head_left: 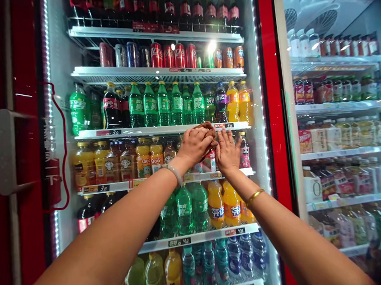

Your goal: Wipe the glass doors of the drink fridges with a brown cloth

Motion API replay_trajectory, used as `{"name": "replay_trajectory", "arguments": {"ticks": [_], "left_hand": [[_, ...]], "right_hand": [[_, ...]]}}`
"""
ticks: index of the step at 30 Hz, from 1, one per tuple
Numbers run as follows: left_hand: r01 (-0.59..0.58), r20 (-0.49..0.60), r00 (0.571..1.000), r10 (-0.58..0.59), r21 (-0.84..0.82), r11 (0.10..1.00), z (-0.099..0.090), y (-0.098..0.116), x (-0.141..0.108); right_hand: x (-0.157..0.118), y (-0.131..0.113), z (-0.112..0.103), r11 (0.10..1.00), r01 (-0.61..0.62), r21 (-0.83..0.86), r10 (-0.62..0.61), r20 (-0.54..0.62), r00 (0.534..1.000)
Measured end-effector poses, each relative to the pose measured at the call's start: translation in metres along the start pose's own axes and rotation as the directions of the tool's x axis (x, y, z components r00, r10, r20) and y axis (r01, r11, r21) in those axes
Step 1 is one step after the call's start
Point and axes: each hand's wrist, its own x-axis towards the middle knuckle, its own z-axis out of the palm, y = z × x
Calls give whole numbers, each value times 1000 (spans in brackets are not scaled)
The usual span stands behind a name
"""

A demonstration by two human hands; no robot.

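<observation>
Both arms reach forward to the glass door (168, 76) of a drinks cooler. My left hand (195, 145), with a pale bangle at its wrist, has its fingers bent over a brown cloth (207, 128) pressed against the glass. Just to the right, my right hand (228, 149) lies on the glass with fingers spread and nothing held; a gold bangle circles that forearm. Bottles show behind the glass around both hands.
The cooler's red frame (271, 96) runs down the right side. At the left is a grey door handle (7, 153). Shelves hold green bottles (163, 104), red cans (157, 54) and orange bottles (232, 203). A second stocked cooler (345, 152) stands at the right.
</observation>
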Motion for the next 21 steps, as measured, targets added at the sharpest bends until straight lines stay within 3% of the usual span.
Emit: {"name": "replay_trajectory", "arguments": {"ticks": [4,6,8,10,11,13,14,15,16,18,19,21], "left_hand": [[-103,-19,995,102,-24,994,-3,24,-59],[-201,11,979,202,-60,978,-8,25,-73],[-300,43,951,306,-111,948,-15,14,-67],[-311,70,944,323,-135,941,-21,-3,-46],[-266,76,958,276,-122,956,-23,-11,-35],[8,53,999,-7,-22,1000,-24,-18,-21],[121,32,992,-121,24,992,-22,-14,-22],[183,9,983,-184,59,981,-20,-7,-28],[172,-9,985,-172,74,982,-18,2,-39],[-55,-31,998,56,49,997,-12,24,-68],[-202,-44,978,203,16,979,-10,32,-81],[-386,-36,922,385,-34,922,-8,36,-96]], "right_hand": [[-1,-11,4,999,33,-7,-33,-22,999],[-3,-9,2,998,46,-37,-46,0,999],[-4,-8,0,997,46,-60,-45,20,999],[-6,-8,-2,998,40,-56,-38,26,999],[-6,-9,-3,998,44,-44,-42,27,999],[-7,-10,-4,997,75,-10,-75,37,997],[-8,-10,-5,995,95,4,-95,42,995],[-8,-11,-5,994,112,14,-113,44,993],[-8,-11,-6,992,124,19,-125,45,991],[-8,-11,-7,992,129,12,-129,49,990],[-8,-11,-7,992,124,2,-124,55,991],[-7,-11,-8,993,115,-20,-114,81,990]]}}
